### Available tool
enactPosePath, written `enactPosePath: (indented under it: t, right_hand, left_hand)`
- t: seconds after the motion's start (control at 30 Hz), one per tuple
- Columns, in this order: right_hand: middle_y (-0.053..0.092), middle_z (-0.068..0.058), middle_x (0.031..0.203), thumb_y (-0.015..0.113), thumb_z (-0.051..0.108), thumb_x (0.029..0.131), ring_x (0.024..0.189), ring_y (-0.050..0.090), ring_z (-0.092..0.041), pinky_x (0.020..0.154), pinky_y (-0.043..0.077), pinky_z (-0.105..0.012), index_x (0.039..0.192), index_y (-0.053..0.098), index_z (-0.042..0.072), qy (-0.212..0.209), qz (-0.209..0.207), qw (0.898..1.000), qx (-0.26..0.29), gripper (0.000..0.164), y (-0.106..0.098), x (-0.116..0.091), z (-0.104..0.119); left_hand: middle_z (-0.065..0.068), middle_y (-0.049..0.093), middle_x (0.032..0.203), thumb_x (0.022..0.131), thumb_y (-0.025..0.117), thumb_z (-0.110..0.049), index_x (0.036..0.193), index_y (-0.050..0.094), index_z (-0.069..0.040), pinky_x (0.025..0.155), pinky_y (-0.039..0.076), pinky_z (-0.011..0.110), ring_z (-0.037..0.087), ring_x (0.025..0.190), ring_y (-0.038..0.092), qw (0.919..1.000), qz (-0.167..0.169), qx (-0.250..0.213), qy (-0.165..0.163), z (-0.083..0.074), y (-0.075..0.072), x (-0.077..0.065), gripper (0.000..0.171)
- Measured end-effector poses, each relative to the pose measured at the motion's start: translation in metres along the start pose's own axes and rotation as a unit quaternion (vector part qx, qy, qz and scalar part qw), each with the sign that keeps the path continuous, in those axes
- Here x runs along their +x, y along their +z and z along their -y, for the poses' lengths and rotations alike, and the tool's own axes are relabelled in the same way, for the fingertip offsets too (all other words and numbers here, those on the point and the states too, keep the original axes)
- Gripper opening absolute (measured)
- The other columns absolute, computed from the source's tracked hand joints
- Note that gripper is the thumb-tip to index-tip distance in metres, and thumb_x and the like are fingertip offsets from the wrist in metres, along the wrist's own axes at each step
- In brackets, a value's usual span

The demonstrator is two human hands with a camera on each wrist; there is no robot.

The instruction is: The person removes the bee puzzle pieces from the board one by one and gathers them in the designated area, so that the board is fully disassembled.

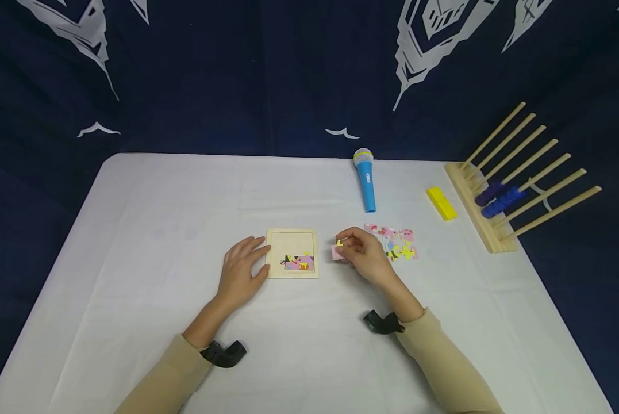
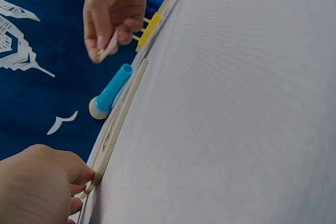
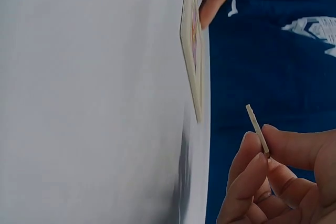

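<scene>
A square wooden puzzle tray (image 1: 291,240) lies on the table with several joined picture pieces (image 1: 299,263) along the lower right of its recess. My left hand (image 1: 241,275) rests at the tray's left edge, fingers spread and fairly straight, the index fingertip and thumb touching the rim. Right of the tray, my right hand (image 1: 365,254) pinches a thin pink-and-yellow puzzle piece (image 1: 337,252) between thumb and fingers. In the right wrist view the piece (image 3: 257,128) is edge-on, held above the table. Loose colourful puzzle pieces (image 1: 406,236) lie just beyond that hand, partly covered by it.
A blue toy microphone (image 1: 367,187) lies toward the back of the white table (image 1: 185,195). At the right stand a yellow block (image 1: 441,203) and a wooden rack (image 1: 477,210) with several pegs, some carrying blue and purple beads. A dark patterned curtain (image 1: 226,75) hangs behind.
</scene>
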State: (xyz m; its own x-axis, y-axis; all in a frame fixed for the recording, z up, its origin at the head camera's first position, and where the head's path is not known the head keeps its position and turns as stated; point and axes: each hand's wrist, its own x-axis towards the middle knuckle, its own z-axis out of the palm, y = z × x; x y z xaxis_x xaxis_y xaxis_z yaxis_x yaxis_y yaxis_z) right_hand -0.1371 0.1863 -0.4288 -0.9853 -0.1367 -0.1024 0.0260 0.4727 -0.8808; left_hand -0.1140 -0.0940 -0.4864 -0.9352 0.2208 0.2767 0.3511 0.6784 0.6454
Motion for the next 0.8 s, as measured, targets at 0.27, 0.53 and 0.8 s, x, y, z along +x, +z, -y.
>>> enactPosePath:
  t: [0.27, 0.53, 0.8]
  right_hand:
    - [0.064, -0.015, 0.087, 0.07, 0.006, 0.088, 0.066, 0.06, -0.013, 0.059, 0.054, -0.022, 0.106, 0.063, -0.005, 0.031, -0.04, 0.999, -0.007, 0.022, -0.035, -0.017, -0.021]
    - [0.065, -0.015, 0.084, 0.072, 0.009, 0.087, 0.065, 0.062, -0.009, 0.062, 0.056, -0.02, 0.103, 0.062, -0.008, 0.062, -0.066, 0.996, -0.013, 0.025, -0.05, -0.025, -0.033]
    - [0.062, -0.013, 0.081, 0.071, 0.009, 0.088, 0.063, 0.059, -0.008, 0.06, 0.053, -0.018, 0.101, 0.063, -0.007, 0.076, -0.077, 0.993, -0.037, 0.023, -0.053, -0.026, -0.041]
  left_hand:
    - [0.016, 0.055, 0.141, 0.086, 0.065, -0.009, 0.124, 0.065, -0.001, 0.114, 0.023, 0.056, 0.035, 0.138, 0.038, 1.0, 0.003, 0.001, -0.003, 0.0, 0.0, 0.0, 0.039]
    - [0.015, 0.054, 0.142, 0.086, 0.066, -0.009, 0.125, 0.065, -0.001, 0.115, 0.022, 0.055, 0.034, 0.139, 0.038, 0.9999, 0.006, 0.004, -0.008, 0.0, -0.001, 0.0, 0.04]
    - [0.015, 0.054, 0.142, 0.086, 0.065, -0.009, 0.125, 0.064, -0.001, 0.115, 0.022, 0.055, 0.034, 0.139, 0.037, 1.0, 0.004, 0.002, -0.005, 0.0, 0.0, 0.0, 0.039]
